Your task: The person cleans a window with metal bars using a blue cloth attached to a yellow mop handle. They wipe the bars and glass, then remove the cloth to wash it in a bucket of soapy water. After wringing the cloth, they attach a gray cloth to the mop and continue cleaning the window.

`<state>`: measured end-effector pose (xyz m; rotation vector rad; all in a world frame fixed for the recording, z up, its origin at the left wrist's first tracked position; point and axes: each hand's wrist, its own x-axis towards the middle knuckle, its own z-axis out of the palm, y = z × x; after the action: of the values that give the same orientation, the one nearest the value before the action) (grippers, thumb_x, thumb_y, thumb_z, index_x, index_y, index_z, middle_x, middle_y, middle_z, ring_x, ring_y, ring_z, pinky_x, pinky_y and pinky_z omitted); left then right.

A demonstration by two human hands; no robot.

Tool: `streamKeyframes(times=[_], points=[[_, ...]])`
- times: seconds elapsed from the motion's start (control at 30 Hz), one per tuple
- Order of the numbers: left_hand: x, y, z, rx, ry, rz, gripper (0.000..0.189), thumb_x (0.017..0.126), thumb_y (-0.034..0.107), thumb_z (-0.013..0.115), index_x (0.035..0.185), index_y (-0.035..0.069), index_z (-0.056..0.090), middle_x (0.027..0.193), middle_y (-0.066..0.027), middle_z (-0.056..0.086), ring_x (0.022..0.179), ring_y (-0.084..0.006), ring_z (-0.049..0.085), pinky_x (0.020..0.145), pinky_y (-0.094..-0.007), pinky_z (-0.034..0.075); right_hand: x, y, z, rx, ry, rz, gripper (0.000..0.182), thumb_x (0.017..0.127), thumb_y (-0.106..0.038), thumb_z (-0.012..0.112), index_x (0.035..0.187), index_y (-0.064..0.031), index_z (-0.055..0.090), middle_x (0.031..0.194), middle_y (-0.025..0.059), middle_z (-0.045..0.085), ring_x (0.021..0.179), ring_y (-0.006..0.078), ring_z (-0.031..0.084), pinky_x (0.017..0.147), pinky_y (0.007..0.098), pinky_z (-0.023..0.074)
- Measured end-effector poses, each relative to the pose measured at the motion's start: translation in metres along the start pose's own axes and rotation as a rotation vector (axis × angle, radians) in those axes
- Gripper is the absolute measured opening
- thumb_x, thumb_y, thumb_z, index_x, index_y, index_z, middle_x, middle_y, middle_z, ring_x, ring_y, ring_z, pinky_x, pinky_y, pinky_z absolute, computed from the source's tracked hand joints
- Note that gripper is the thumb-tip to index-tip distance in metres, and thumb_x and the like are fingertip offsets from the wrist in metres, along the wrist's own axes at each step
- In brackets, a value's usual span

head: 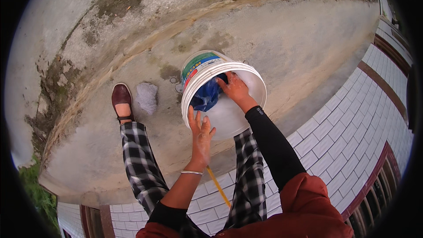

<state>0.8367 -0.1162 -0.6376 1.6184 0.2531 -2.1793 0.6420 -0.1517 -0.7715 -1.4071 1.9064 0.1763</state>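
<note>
A white plastic bucket [228,132] with a coloured printed side is tilted, its mouth facing me. Inside it lies a wet dark blue cloth [206,96] with some suds on it. My right hand [235,87] reaches into the bucket, thumb and fingers on the cloth at its upper edge; some fingertips are hidden. At the bucket's near left rim is my left hand [201,135], wet, fingers spread, with nothing held in it. A silver-coloured bangle [192,172] circles the left wrist.
A grey, rumpled cloth [147,98] lies on the concrete ground beside my dark red shoe [121,97]. A yellow strip or pole [218,186] shows between my legs. Behind is a white tiled wall [340,132]; a cracked concrete ledge [158,39] runs beyond the bucket.
</note>
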Motion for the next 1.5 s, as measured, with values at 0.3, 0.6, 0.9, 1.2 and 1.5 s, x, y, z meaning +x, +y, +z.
streamKeyframes(times=[0.3, 0.6, 0.9, 1.2, 1.5], points=[[-0.003, 0.02, 0.008, 0.031, -0.052, -0.101, 0.09, 0.094, 0.056, 0.056, 0.153, 0.043, -0.012, 0.163, -0.0096, -0.015, 0.151, -0.0316, -0.002, 0.11, -0.0664, 0.02, -0.018, 0.056, 0.106, -0.25, -0.446, -0.233, 0.019, 0.077, -0.016, 0.061, 0.089, -0.0035, 0.069, 0.086, 0.0222, 0.068, 0.09, 0.0406, 0.063, 0.083, 0.0518, 0.0485], [0.004, 0.006, -0.004, -0.244, 0.012, -0.101, 0.063, 0.097, 0.029, 0.062, 0.152, 0.021, 0.032, 0.13, -0.0115, 0.056, 0.108, -0.0205, 0.06, 0.091, -0.0323, 0.052, -0.202, -0.115, -0.076, 0.714, -0.077, -0.086, 0.038, 0.068, -0.016, 0.078, 0.104, -0.0069, 0.072, 0.128, 0.0216, 0.054, 0.115, 0.0435, 0.053, 0.1, 0.0485, 0.0422], [0.002, -0.029, -0.014, -0.66, -0.008, -0.21, 0.036, 0.099, 0.02, 0.054, 0.131, 0.004, 0.052, 0.117, -0.0064, 0.062, 0.1, -0.0136, 0.063, 0.084, -0.0286, 0.053, -0.138, -0.125, -0.046, 0.589, 0.072, -0.073, 0.023, 0.074, -0.016, 0.074, 0.091, -0.0012, 0.072, 0.101, 0.0162, 0.067, 0.094, 0.0349, 0.065, 0.083, 0.0397, 0.0515], [0.005, -0.009, 0.0, -0.067, -0.055, 0.044, 0.056, 0.097, 0.02, 0.061, 0.147, 0.014, 0.037, 0.139, -0.0134, 0.047, 0.122, -0.0186, 0.049, 0.104, -0.0344, 0.039, -0.039, -0.042, -0.012, 0.097, 0.17, 0.009, 0.02, 0.089, -0.029, 0.066, 0.085, -0.0098, 0.07, 0.104, 0.0141, 0.064, 0.091, 0.0372, 0.063, 0.078, 0.0474, 0.0509], [-0.001, 0.019, 0.026, -0.036, -0.193, -0.114, 0.084, 0.101, 0.034, 0.054, 0.155, 0.04, -0.01, 0.163, -0.0134, -0.011, 0.15, -0.0317, 0.002, 0.112, -0.0649, 0.019, -0.003, 0.154, 0.139, -0.572, -0.442, 0.005, 0.025, 0.089, -0.022, 0.055, 0.087, -0.0052, 0.074, 0.087, 0.0169, 0.071, 0.086, 0.0331, 0.067, 0.08, 0.0439, 0.0516]])
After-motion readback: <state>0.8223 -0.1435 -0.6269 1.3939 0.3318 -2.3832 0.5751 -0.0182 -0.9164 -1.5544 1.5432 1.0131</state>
